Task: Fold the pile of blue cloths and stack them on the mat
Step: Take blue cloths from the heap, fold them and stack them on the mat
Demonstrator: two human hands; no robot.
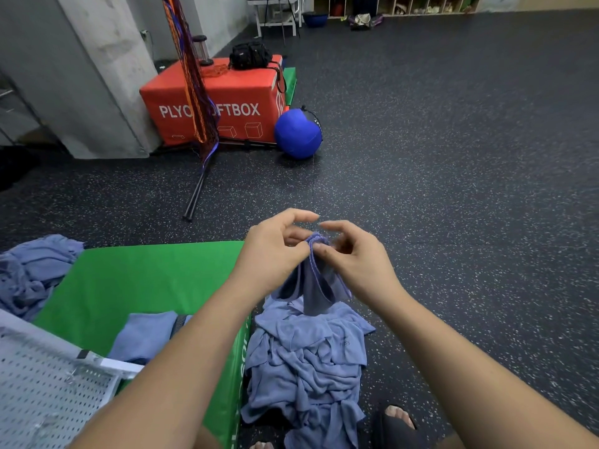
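**Q:** Blue on every side, then. What lies out past your left hand?

**A:** Well to the left of my left hand [272, 254] a crumpled heap [32, 270] of blue cloths sits at the far corner of the green mat [146, 280]. Nearer me on that side, a white perforated panel [48, 384] overlaps the mat's edge. One folded cloth [142, 338] lies flat on the mat, just under my left forearm.

**Q:** And the hands themselves?

**A:** Both grasp the same cloth [316, 280]. My left thumb and fingers pinch its bunched top edge, and my right hand [359, 260] pinches it just beside them, knuckles nearly touching. The cloth hangs down between my wrists.

**Q:** Where is the rest?

**A:** Directly below my hands, the pile [308, 361] is on the speckled floor [470, 189], against the mat's right edge. The hanging cloth's lower end reaches the top of it.

**Q:** Anything further right?

**A:** Under my right forearm, a black sandal [397, 422] with toes showing. Far beyond my left hand stands a red box [220, 105] with a blue ball [298, 132] beside it.
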